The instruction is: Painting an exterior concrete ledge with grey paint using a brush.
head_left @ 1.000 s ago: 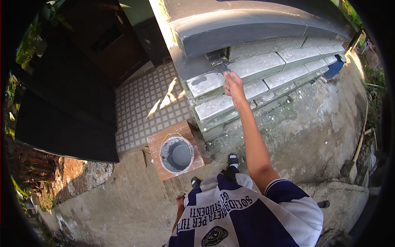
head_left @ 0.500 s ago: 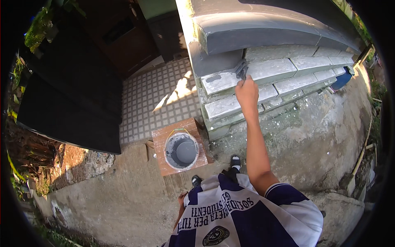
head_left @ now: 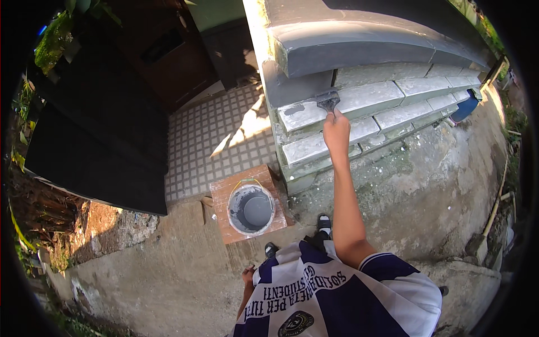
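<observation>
My right hand (head_left: 337,133) is closed round the handle of a wide, flat paintbrush (head_left: 328,101) coated in dark grey paint. Its bristle end meets the upper ledge of the whitish block steps (head_left: 368,97), near their left end. Beside the brush, a dark grey paint patch (head_left: 295,108) marks that ledge, and the wall behind it is grey too. Low at my side, my left hand (head_left: 248,274) has its fingers curled; whatever it may hold is too small to make out. A bucket of grey paint (head_left: 231,220) stands between me and the doorway.
Under the bucket is a brown wooden stool or box (head_left: 224,233). A tiled porch floor (head_left: 191,151) lies beyond, with a dark panel (head_left: 101,151) to its left. At the far right end of the steps sits a blue container (head_left: 465,109). Concrete ground (head_left: 168,264) surrounds my feet.
The brush has tilted, so its broad face now shows on the ledge. My right hand has shifted slightly down and back. My left hand stays low at my side.
</observation>
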